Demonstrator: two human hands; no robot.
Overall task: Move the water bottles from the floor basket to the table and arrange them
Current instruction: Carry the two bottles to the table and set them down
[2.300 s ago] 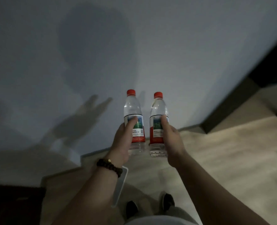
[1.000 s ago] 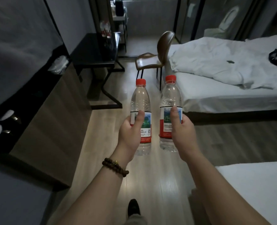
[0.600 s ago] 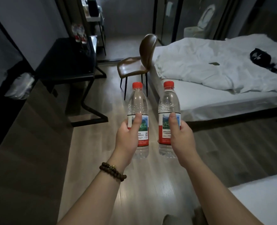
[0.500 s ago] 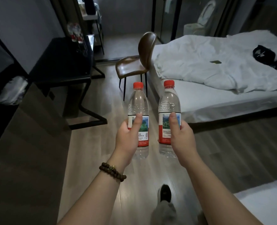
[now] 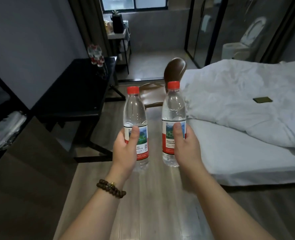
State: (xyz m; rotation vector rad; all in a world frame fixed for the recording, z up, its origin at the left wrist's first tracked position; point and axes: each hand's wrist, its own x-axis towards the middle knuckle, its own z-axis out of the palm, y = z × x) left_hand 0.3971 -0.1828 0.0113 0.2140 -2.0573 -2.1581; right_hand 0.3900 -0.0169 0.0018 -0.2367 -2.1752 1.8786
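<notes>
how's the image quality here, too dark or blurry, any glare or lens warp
Head view: dim, lit mostly from the far window; left bottle and right bottle, gripped by left hand and right hand, are sharp; far bottles on the black table look soft; pale sheen streaks the wood floor; wide lens tilts the partition frame.

Dim room, lit by cool grey daylight from the window (image 5: 134, 3) at the far end. The white bed (image 5: 238, 153) is brightest; the black bench (image 5: 74, 87) swallows detail, and the bottles (image 5: 95, 55) at its far edge are smeared. Pale glare streaks the floor (image 5: 157, 205). The left bottle (image 5: 134, 110) and right bottle (image 5: 174, 108) are sharpest, labels partly legible. Straight lines bow toward the frame's edges.
</notes>
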